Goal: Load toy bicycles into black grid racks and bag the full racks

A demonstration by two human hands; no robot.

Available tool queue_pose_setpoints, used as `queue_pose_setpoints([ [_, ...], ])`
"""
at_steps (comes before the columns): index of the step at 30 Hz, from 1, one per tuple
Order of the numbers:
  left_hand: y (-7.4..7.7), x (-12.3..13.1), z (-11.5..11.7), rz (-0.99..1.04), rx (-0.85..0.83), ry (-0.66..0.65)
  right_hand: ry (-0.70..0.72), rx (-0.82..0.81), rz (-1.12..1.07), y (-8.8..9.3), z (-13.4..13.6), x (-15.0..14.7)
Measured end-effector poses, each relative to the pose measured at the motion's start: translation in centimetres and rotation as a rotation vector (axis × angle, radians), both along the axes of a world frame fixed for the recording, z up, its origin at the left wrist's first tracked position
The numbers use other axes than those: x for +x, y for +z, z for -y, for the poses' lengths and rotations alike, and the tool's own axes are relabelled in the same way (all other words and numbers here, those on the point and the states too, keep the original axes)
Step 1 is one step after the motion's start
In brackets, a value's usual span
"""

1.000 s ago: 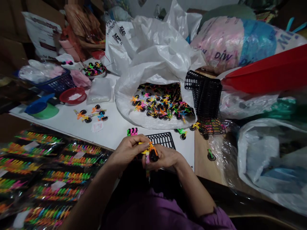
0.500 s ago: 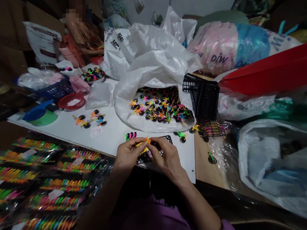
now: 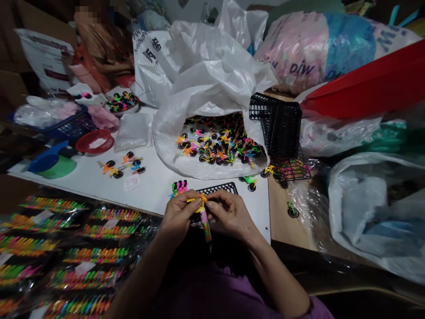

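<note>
Between both hands is a small orange and yellow plastic toy bicycle point(image 3: 202, 198), with a slim tube point(image 3: 206, 224) of coloured contents hanging below it. My left hand point(image 3: 179, 214) pinches its yellow and orange side. My right hand point(image 3: 230, 213) has thumb and fingers closed on the other side, by a dark wheel. Under and behind the hands lies a black plastic grid tray point(image 3: 229, 188), partly hidden. At its left end stand several pink, green and blue toy bicycles point(image 3: 179, 188). Beyond, a white sack point(image 3: 166, 155) lies open, with many toy bicycles point(image 3: 215, 148) in its mouth.
Black grid trays point(image 3: 282, 128) are stacked right of the sack. Loose toy bicycles point(image 3: 122, 165) lie on the white table point(image 3: 149, 190). A blue basket point(image 3: 73, 124) and red basket point(image 3: 94, 141) stand left. Packed toys point(image 3: 96, 254) fill the lower left. Another person point(image 3: 102, 48) sits behind.
The tube now hangs down in plain view below the toy bicycle; before, it was mostly hidden by my fingers. A dark wheel now shows at my right fingers. The view has shifted slightly.
</note>
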State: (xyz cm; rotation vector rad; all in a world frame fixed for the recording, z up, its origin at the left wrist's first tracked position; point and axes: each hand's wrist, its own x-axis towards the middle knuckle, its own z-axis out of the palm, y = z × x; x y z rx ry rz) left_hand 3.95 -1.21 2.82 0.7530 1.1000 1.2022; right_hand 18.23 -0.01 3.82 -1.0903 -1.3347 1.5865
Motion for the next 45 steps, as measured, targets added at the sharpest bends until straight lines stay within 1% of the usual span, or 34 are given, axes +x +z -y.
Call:
queue_pose_setpoints([
  [2, 0.1, 0.5, 0.0, 0.098, -0.069, 0.039, 0.008, 0.027, 0.05, 0.1, -0.2, 0.1],
  [4, 0.2, 1.0, -0.2, 0.153, -0.122, 0.106, 0.023, 0.04, 0.075, 0.0, -0.5, 0.1],
  [6, 0.3, 1.3, -0.3, 0.166, -0.159, 0.143, 0.033, 0.029, 0.049, -0.4, -0.8, 0.2],
  [8, 0.4, 1.3, -0.4, 0.156, -0.174, 0.149, 0.04, 0.011, 0.005, -1.0, -1.0, 0.3],
  [11, 0.6, 1.1, -0.4, 0.128, -0.166, 0.113, 0.078, -0.035, -0.055, -1.7, -1.0, 0.4],
  [13, 0.7, 0.9, -0.3, 0.121, -0.165, 0.099, 0.1, -0.067, -0.081, -1.9, -0.8, 0.6],
  [16, 0.8, 1.1, -0.4, 0.128, -0.155, 0.162, 0.082, -0.09, -0.075, -1.6, -0.6, 1.0],
  [18, 0.8, 1.3, -0.5, 0.118, -0.127, 0.223, 0.078, -0.085, -0.017, -1.5, -0.3, 1.1],
  [21, 0.7, 1.7, -0.8, 0.08, -0.081, 0.266, 0.158, -0.064, 0.083, -1.6, 0.1, 1.1],
  [23, 0.7, 1.9, -0.8, 0.068, -0.068, 0.268, 0.209, -0.059, 0.104, -1.7, 0.3, 1.0],
  [27, 0.7, 1.8, -0.7, 0.082, -0.078, 0.256, 0.214, 0.006, 0.153, -1.7, 0.4, 0.9],
  [29, 0.7, 1.7, -0.6, 0.105, -0.114, 0.204, 0.224, 0.029, 0.186, -1.8, 0.4, 1.1],
  [32, 0.7, 1.8, -0.5, 0.136, -0.172, 0.116, 0.247, 0.003, 0.193, -1.9, 0.4, 1.5],
  [34, 0.9, 1.6, -0.7, 0.116, -0.167, 0.074, 0.235, -0.016, 0.199, -1.7, 0.4, 1.6],
  [36, 1.5, 0.9, -1.3, 0.004, -0.093, 0.047, 0.149, 0.017, 0.226, -1.3, 0.1, 1.4],
  [37, 1.8, 0.2, -1.8, -0.108, -0.029, 0.055, 0.079, 0.056, 0.242, -1.1, -0.2, 1.2],
  [39, 2.4, -1.8, -2.6, -0.451, 0.142, 0.133, -0.069, 0.165, 0.265, -1.0, -1.0, 0.5],
  [41, 2.5, -3.8, -3.1, -0.86, 0.311, 0.188, -0.159, 0.265, 0.295, -1.9, -1.9, -0.4],
  [42, 2.3, -4.5, -3.2, -1.034, 0.377, 0.157, -0.172, 0.29, 0.323, -2.7, -2.3, -0.9],
  [43, 1.8, -5.1, -3.1, -1.168, 0.432, 0.079, -0.159, 0.292, 0.364, -3.9, -2.7, -1.5],
  [45, 0.5, -5.4, -2.8, -1.332, 0.509, -0.134, -0.104, 0.255, 0.449, -6.4, -3.2, -2.9],
])
